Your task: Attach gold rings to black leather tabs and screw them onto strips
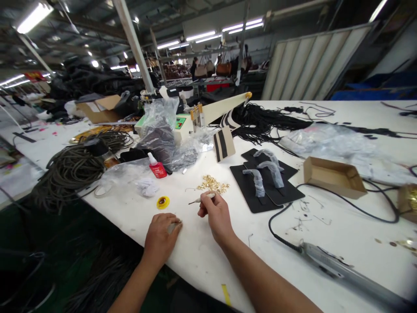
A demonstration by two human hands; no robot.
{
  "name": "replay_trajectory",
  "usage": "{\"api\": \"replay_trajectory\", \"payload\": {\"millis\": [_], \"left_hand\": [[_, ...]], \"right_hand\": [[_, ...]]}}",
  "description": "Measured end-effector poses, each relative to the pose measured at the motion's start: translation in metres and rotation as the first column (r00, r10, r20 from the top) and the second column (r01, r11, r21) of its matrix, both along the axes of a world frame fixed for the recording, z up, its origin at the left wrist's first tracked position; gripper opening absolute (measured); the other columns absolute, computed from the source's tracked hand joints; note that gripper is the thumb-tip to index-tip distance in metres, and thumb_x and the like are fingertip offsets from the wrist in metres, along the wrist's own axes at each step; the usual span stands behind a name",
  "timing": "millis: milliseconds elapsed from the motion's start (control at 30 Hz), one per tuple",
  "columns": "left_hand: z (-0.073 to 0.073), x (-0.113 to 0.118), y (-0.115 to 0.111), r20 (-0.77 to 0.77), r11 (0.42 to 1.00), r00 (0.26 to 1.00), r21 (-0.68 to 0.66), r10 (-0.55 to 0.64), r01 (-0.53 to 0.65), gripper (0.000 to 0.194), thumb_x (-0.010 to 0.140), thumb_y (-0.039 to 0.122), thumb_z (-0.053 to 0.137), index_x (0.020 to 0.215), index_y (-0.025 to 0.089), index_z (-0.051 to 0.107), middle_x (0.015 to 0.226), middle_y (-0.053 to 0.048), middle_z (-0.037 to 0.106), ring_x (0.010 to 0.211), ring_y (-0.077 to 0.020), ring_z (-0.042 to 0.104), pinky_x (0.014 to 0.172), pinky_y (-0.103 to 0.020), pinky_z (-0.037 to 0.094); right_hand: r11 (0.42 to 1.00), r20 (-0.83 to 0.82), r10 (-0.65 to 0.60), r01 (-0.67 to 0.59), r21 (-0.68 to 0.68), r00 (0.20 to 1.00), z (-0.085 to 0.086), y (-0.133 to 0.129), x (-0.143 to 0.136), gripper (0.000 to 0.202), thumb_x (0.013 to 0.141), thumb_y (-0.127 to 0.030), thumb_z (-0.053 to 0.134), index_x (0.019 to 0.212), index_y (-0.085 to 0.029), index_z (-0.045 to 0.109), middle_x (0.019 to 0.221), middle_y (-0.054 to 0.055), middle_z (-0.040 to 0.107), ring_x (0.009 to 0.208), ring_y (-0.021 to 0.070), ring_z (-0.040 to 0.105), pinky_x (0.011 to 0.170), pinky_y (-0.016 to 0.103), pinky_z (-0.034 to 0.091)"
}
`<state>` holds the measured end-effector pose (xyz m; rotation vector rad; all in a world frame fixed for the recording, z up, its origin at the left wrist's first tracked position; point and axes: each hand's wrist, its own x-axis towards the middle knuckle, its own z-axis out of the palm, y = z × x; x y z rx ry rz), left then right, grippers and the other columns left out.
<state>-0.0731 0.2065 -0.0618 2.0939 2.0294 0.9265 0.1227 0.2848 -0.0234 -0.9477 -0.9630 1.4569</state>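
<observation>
Near the table's front edge, my left hand (162, 237) pinches a tiny shiny metal piece (180, 221) between thumb and fingertips. My right hand (216, 215) is closed around the pale handle of a thin pointed tool like an awl (198, 200), its dark tip aimed left. Just beyond that hand lies a pile of small gold metal fittings (213, 184). A yellow round lid (163, 202) with brown liquid in it sits up and left of the tool's tip. Behind it stands a red glue bottle (157, 167) with a white nozzle.
Black panels with plastic-wrapped handles (257, 182) lie to the right, beside an open cardboard box (334, 178). A grey corded power tool (339, 269) rests at front right. Coiled cord (70, 169) and plastic bags (159, 126) occupy the left and back; black laces (263, 121) lie behind.
</observation>
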Motion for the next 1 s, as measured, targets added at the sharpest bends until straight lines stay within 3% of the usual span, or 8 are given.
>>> {"api": "replay_trajectory", "payload": {"millis": [133,233,400,533,633,733,867,1000], "left_hand": [[0.021,0.005,0.024,-0.082,0.998,0.996,-0.048,0.024,-0.028,0.021,0.094,0.032,0.063,0.110,0.020,0.070,0.113,-0.011,0.073,0.113,-0.0323,0.061,0.106,-0.053,0.049],[0.031,0.022,0.059,-0.107,0.996,0.994,-0.091,0.009,-0.019,0.027,0.099,0.033,0.057,0.119,0.019,0.068,0.121,-0.012,0.070,0.113,-0.0290,0.063,0.105,-0.046,0.050],[0.026,0.055,0.128,-0.109,0.979,0.994,-0.203,-0.029,0.007,0.030,0.097,0.029,0.059,0.123,0.021,0.071,0.122,-0.011,0.069,0.109,-0.0260,0.065,0.097,-0.038,0.051],[0.022,0.062,0.153,-0.016,0.971,1.000,-0.240,-0.014,0.010,0.017,0.091,0.028,0.066,0.102,0.024,0.079,0.107,-0.008,0.070,0.103,-0.0259,0.065,0.091,-0.036,0.049],[0.025,0.061,0.146,0.136,0.974,0.990,-0.225,0.027,0.005,0.012,0.087,0.028,0.069,0.093,0.025,0.080,0.104,-0.006,0.070,0.098,-0.0235,0.063,0.090,-0.035,0.047],[0.029,0.061,0.124,0.354,0.973,0.928,-0.228,0.114,-0.033,0.016,0.083,0.033,0.073,0.094,0.023,0.079,0.095,-0.005,0.072,0.082,-0.0191,0.062,0.080,-0.032,0.049],[0.032,0.059,0.077,0.657,0.955,0.712,-0.289,0.247,-0.065,0.041,0.083,0.051,0.073,0.107,0.018,0.074,0.083,-0.004,0.069,0.064,-0.0146,0.058,0.054,-0.026,0.043],[0.033,0.056,0.032,0.844,0.957,0.460,-0.284,0.276,-0.054,0.057,0.080,0.055,0.076,0.124,0.020,0.068,0.106,-0.007,0.071,0.075,-0.0135,0.065,0.054,-0.023,0.047]], "right_hand": [[0.983,-0.145,-0.179,0.170,-0.074,0.973,0.004,0.022,0.019,0.029,0.085,-0.047,0.074,0.083,-0.020,0.064,0.067,-0.005,0.060,0.053,0.0106,0.056,0.052,0.025,0.043],[0.959,-0.253,-0.278,0.250,-0.137,0.927,0.008,0.036,0.034,0.027,0.081,-0.043,0.077,0.084,-0.020,0.065,0.065,-0.005,0.059,0.051,0.0092,0.052,0.050,0.023,0.041],[0.943,-0.332,-0.328,0.284,-0.176,0.885,0.008,0.048,0.047,0.029,0.078,-0.043,0.080,0.086,-0.019,0.065,0.065,-0.005,0.059,0.050,0.0085,0.051,0.047,0.022,0.040],[0.949,-0.344,-0.308,0.259,-0.181,0.887,0.006,0.048,0.048,0.030,0.080,-0.044,0.079,0.087,-0.019,0.065,0.064,-0.005,0.059,0.050,0.0088,0.051,0.047,0.022,0.040],[0.957,-0.328,-0.280,0.234,-0.174,0.902,0.006,0.046,0.046,0.029,0.080,-0.043,0.079,0.087,-0.018,0.066,0.064,-0.005,0.059,0.050,0.0089,0.051,0.047,0.022,0.040],[0.974,-0.268,-0.212,0.180,-0.138,0.940,0.009,0.041,0.042,0.026,0.082,-0.042,0.077,0.083,-0.019,0.065,0.065,-0.005,0.060,0.050,0.0089,0.052,0.049,0.023,0.041],[0.996,-0.131,-0.086,0.082,-0.040,0.988,0.014,0.029,0.034,0.022,0.085,-0.041,0.073,0.083,-0.020,0.066,0.066,-0.004,0.061,0.053,0.0113,0.056,0.053,0.026,0.045],[0.996,-0.027,0.062,-0.061,0.059,0.998,0.017,0.012,0.022,0.020,0.088,-0.040,0.071,0.087,-0.020,0.067,0.065,-0.004,0.062,0.055,0.0134,0.059,0.057,0.027,0.048]]}}
